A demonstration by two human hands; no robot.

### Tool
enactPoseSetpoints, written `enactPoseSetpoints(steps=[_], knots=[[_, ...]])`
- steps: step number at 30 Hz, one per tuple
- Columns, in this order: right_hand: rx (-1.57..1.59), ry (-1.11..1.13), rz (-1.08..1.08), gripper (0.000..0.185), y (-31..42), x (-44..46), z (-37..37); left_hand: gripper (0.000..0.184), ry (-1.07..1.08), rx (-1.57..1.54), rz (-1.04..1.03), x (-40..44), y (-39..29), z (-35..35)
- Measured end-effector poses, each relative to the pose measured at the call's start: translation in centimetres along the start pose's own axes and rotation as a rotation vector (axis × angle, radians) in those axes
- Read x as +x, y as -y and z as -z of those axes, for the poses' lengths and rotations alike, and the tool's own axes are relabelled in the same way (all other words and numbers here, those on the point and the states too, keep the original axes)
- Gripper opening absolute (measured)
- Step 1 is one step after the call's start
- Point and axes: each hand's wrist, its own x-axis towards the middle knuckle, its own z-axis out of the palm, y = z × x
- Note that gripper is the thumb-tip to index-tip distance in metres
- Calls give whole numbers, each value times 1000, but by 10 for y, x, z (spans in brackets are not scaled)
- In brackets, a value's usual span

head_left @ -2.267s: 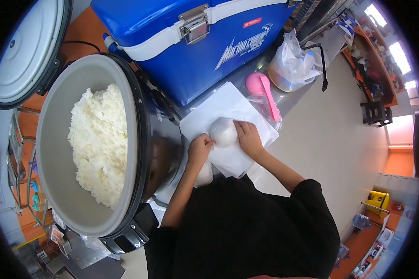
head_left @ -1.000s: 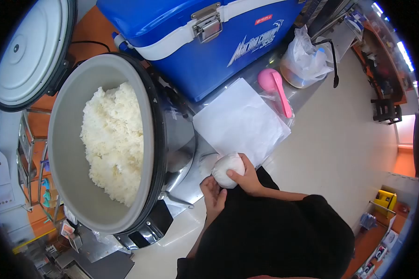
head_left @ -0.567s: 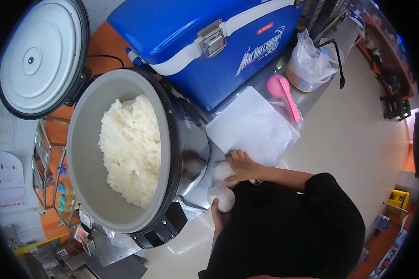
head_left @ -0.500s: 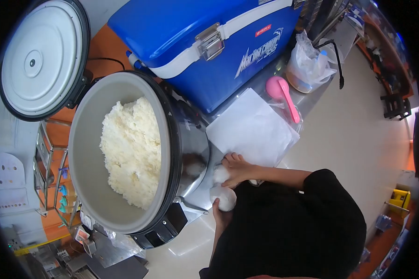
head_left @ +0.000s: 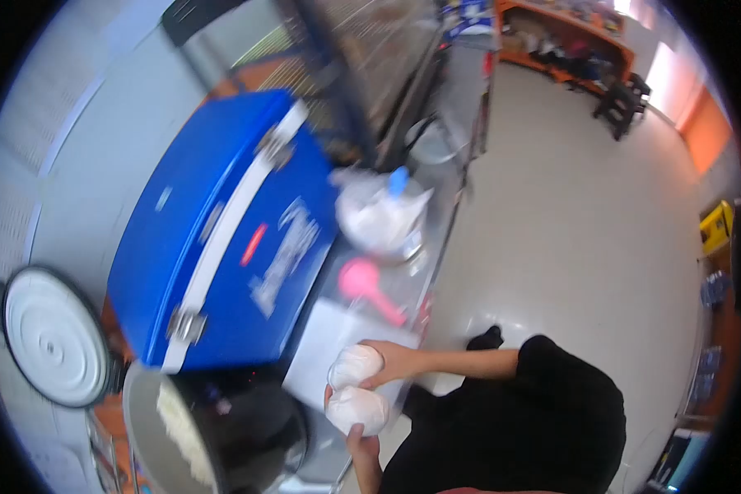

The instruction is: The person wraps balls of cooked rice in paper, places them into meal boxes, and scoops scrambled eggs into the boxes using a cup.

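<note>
My right hand (head_left: pixel 391 362) is wrapped round a white rounded bundle (head_left: pixel 356 366) that looks like a wrapped portion of rice. Just below it, my left hand (head_left: pixel 362 449) grips a second white rounded bundle (head_left: pixel 359 410) of the same kind. The two bundles touch or nearly touch each other. Beneath and beyond them lies a stack of white paper sheets (head_left: pixel 314 350) on the metal table (head_left: pixel 445 255). A pink scoop (head_left: pixel 362 280) rests past the paper. Motion blurs the view, and the palms are hidden.
A big blue cooler (head_left: pixel 214 247) stands behind the paper. Left of my hands is the rice cooker (head_left: pixel 144 412) with white rice (head_left: pixel 181 436) inside and its round lid (head_left: pixel 53 346) raised. A plastic-bagged tub (head_left: pixel 379 218) sits past the scoop. Tiled floor (head_left: pixel 568 247) lies rightward.
My view has swung right along the table, so the cooker now sits at lower left. Both bundles, low beside the cooker before, are now held up over the paper.
</note>
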Motion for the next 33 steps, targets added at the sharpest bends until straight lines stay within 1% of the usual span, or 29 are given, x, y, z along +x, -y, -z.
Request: enactPoseSetpoints(steps=[1, 2, 3, 5, 6, 9, 10, 13, 14, 15, 17, 20, 22, 23, 25, 27, 28, 31, 32, 33], knots=[[171, -94, 8, 73, 4, -26, 29, 74, 95, -52, 35, 13, 13, -33], [342, -178, 20, 71, 6, -52, 58, 75, 189, -24, 130, 22, 26, -66], [515, -254, 36, 69, 10, -80, 92, 76, 278, 6, 221, 24, 29, -114], [720, -351, 160, 62, 19, -139, 154, 78, 526, 138, 341, 41, 48, -187], [835, -394, 234, 58, 24, -164, 179, 78, 695, 234, 373, 55, 57, -217], [852, -596, 295, 58, 51, -227, 252, 80, 1187, 466, 459, 89, 98, -314], [886, -622, 316, 60, 55, -240, 277, 80, 1339, 521, 485, 94, 115, -344], [941, -646, 360, 60, 66, -263, 357, 80, 1559, 357, 657, 115, 151, -443], [929, -642, 391, 59, 69, -265, 389, 79, 1653, 364, 566, 129, 167, -467], [916, -642, 418, 59, 73, -266, 412, 79, 1632, 304, 582, 137, 180, -481], [912, -687, 430, 59, 72, -272, 467, 78, 1537, 187, 785, 171, 217, -510], [851, -776, 419, 59, 84, -291, 564, 71, 1627, 337, 818, 231, 260, -586], [812, -816, 433, 58, 96, -309, 614, 67, 1702, 354, 738, 265, 272, -653], [867, -886, 439, 59, 102, -317, 632, 65, 1736, 359, 705, 280, 274, -684], [959, -1035, 427, 59, 113, -338, 676, 62, 1851, 392, 799, 315, 285, -750], [972, -1147, 467, 59, 110, -358, 716, 62, 1975, 387, 877, 344, 303, -811], [975, -1192, 501, 59, 109, -364, 738, 61, 1996, 409, 944, 356, 306, -843], [885, -1346, 497, 59, 103, -376, 808, 60, 2158, 336, 893, 406, 336, -916], [829, -1371, 528, 57, 105, -376, 834, 58, 2168, 348, 881, 424, 347, -939], [883, -1398, 568, 56, 102, -377, 865, 59, 2133, 337, 908, 439, 357, -963]])
